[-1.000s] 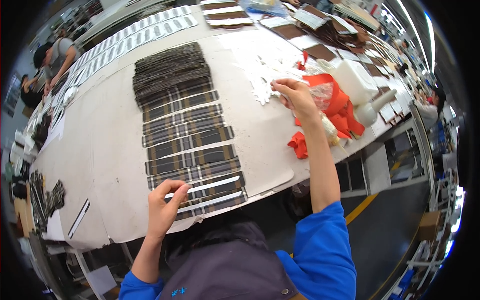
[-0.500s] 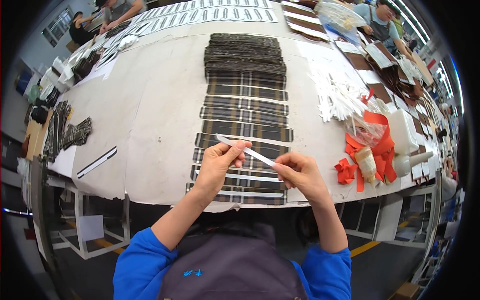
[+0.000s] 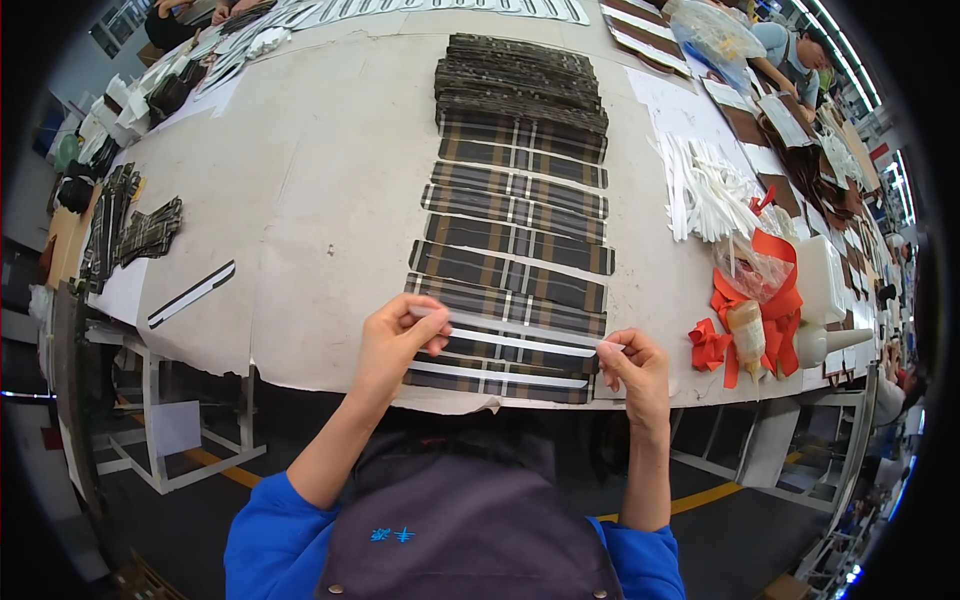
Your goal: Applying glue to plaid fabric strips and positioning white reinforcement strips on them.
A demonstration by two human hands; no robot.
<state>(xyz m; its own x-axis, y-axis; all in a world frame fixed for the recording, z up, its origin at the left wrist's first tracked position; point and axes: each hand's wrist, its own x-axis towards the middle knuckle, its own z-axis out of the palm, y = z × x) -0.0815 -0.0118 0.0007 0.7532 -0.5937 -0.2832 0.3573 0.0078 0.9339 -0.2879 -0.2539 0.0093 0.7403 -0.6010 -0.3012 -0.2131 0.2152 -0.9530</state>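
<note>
A thin white strip (image 3: 522, 329) is stretched between my hands above the plaid fabric pieces (image 3: 515, 262). My left hand (image 3: 402, 335) pinches its left end between thumb and fingers. The right end is pinched by my right hand (image 3: 636, 368), beside the right edges of the pieces. These dark plaid pieces lie overlapped in a column running away from me. White strips also lie across the nearest ones, one of them (image 3: 500, 377) close to the table's front edge.
Beyond the column rises a thick plaid stack (image 3: 520, 80). To the right are a pile of white strips (image 3: 705, 185), red cloth scraps (image 3: 708, 345), a glue bottle (image 3: 745, 330) and a white jug (image 3: 818, 280). A dark-edged strip (image 3: 192, 294) lies left. A co-worker (image 3: 790, 60) is at far right.
My hands have spread apart, pulling the strip out straight between them. The strip is now lower over the near pieces. The whole view has shifted slightly.
</note>
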